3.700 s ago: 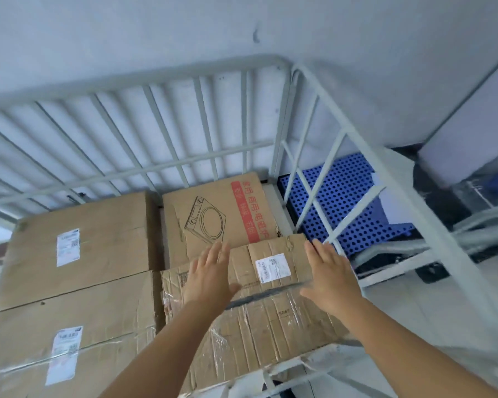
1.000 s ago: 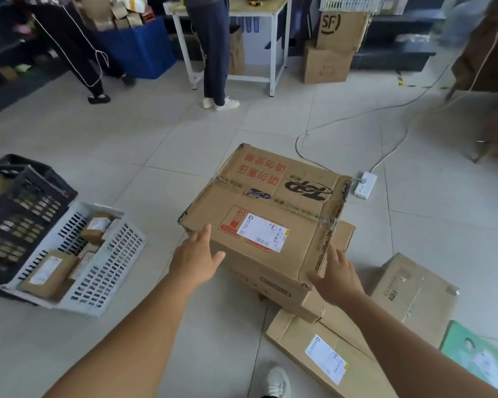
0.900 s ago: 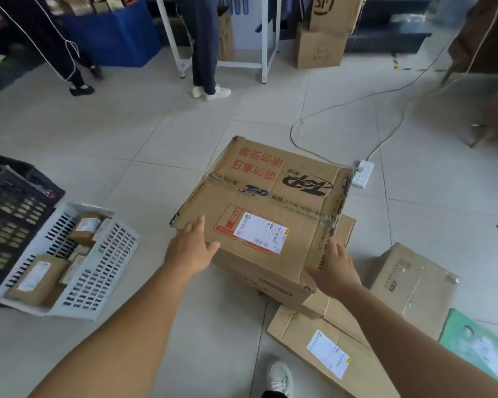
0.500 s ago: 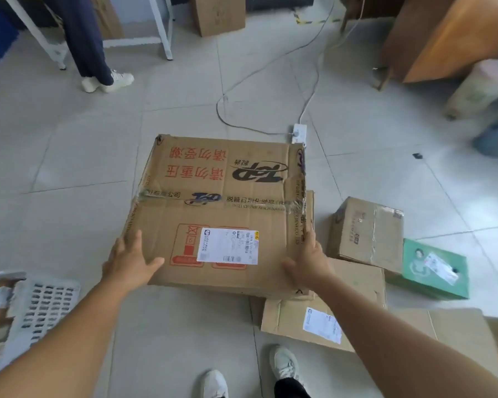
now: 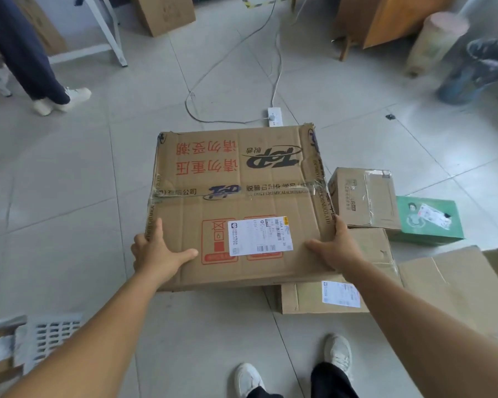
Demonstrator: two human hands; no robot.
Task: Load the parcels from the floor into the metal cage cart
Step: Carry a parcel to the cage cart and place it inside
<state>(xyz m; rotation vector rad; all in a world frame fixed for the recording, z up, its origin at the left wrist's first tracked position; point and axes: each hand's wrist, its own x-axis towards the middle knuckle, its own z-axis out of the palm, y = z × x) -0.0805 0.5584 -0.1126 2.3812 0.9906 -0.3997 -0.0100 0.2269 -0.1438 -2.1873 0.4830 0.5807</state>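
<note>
I have the big carton (image 5: pixel 236 202) by its near corners: left hand (image 5: pixel 158 254) and right hand (image 5: pixel 332 248) each wrap an edge, thumbs on top, so it comes up level. It sits partly over a flat box (image 5: pixel 337 282). Right of the big carton: one taped box (image 5: pixel 362 196), one green parcel (image 5: pixel 429 219) (cage cart out of view). Four parcels counted.

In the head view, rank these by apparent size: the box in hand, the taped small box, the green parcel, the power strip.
1. box in hand, though nearest the camera
2. taped small box
3. green parcel, close to 2, unsure
4. power strip
</note>
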